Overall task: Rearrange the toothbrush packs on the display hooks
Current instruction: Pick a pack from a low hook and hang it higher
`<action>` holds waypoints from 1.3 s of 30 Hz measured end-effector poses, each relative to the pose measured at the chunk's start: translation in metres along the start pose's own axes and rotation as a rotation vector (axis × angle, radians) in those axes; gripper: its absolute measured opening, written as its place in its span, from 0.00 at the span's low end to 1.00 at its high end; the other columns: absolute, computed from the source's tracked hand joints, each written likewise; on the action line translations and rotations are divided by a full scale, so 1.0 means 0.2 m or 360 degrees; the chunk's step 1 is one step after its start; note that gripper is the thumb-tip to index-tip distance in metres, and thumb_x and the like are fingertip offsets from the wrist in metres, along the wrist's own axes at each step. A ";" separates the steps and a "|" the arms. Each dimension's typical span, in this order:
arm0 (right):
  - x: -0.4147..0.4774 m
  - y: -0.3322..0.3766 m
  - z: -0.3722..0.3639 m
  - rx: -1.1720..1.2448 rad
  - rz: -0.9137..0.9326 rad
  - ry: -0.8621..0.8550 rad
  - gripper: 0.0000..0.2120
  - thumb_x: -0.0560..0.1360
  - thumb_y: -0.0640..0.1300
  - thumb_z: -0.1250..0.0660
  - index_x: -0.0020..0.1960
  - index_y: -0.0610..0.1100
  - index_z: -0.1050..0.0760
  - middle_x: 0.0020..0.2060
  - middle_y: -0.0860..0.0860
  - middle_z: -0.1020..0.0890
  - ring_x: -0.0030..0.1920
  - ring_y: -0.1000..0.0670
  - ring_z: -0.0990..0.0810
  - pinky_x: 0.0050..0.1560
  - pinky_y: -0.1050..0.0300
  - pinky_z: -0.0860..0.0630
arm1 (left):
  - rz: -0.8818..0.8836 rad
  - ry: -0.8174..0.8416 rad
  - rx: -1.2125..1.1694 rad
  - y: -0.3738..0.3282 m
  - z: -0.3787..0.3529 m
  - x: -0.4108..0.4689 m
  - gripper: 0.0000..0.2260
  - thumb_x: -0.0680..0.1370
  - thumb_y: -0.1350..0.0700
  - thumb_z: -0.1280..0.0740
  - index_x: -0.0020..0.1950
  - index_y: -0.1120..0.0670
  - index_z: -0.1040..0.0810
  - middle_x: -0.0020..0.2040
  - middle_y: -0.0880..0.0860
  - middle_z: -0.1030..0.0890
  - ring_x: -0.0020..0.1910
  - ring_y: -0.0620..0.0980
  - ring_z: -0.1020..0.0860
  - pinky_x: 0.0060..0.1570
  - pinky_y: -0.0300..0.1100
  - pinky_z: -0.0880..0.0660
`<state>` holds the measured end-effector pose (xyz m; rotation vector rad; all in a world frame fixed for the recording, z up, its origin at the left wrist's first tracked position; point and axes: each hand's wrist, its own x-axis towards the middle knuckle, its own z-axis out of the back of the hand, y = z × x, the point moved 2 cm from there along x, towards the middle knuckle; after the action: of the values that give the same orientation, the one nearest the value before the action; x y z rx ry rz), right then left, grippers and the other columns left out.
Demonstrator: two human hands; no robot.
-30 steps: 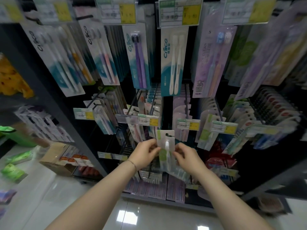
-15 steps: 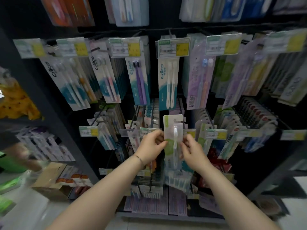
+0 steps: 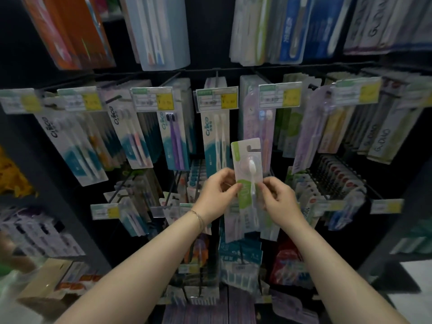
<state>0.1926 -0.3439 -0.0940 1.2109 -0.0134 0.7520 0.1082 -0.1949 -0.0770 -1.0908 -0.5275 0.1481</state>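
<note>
I hold a white and green toothbrush pack (image 3: 247, 164) upright in front of the display, with a clear blister over a white brush head and a hang slot at its top. My left hand (image 3: 216, 195) pinches its left edge. My right hand (image 3: 278, 199) pinches its right edge. The pack's top reaches the bottom of the row of long Crico toothbrush packs (image 3: 216, 141) that hang on hooks behind it. The pack is on no hook.
Price tags (image 3: 217, 99) cap the ends of the hooks across the middle row. A lower row of hooks (image 3: 173, 190) holds shorter packs around my hands. Larger packs (image 3: 159, 31) hang on the top row. A cardboard box (image 3: 53, 277) sits low on the left.
Both hands have raised the pack from the lower hook row up toward the middle row. My view has tilted upward, so the top row of packs shows now.
</note>
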 end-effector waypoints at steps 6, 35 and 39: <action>0.08 -0.05 0.22 -0.0075 0.0025 -0.0065 0.10 0.80 0.46 0.40 0.40 0.49 0.27 0.25 0.51 0.26 0.27 0.49 0.27 0.31 0.46 0.27 | -0.0069 0.0057 -0.0069 -0.12 -0.18 0.14 0.03 0.78 0.59 0.33 0.51 0.57 0.22 0.45 0.55 0.18 0.45 0.51 0.19 0.49 0.46 0.20; 0.48 -0.12 0.85 -0.0298 0.0059 -0.0203 0.09 0.80 0.47 0.40 0.43 0.46 0.26 0.29 0.51 0.25 0.30 0.53 0.29 0.34 0.56 0.34 | -0.0135 -0.0259 0.0198 -0.39 -0.60 0.58 0.05 0.80 0.53 0.37 0.55 0.49 0.30 0.50 0.48 0.24 0.43 0.46 0.23 0.45 0.40 0.23; 0.52 -0.12 0.89 -0.0312 0.0075 -0.0264 0.09 0.80 0.47 0.39 0.42 0.48 0.26 0.26 0.54 0.27 0.28 0.57 0.30 0.32 0.57 0.34 | -0.0095 -0.0132 0.0241 -0.39 -0.63 0.63 0.11 0.79 0.48 0.36 0.59 0.51 0.29 0.51 0.47 0.22 0.43 0.47 0.21 0.45 0.43 0.22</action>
<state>0.3499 -0.4441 -0.0053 1.0851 -0.2481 0.6727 0.2665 -0.2862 -0.0102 -0.9235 -0.6128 0.1789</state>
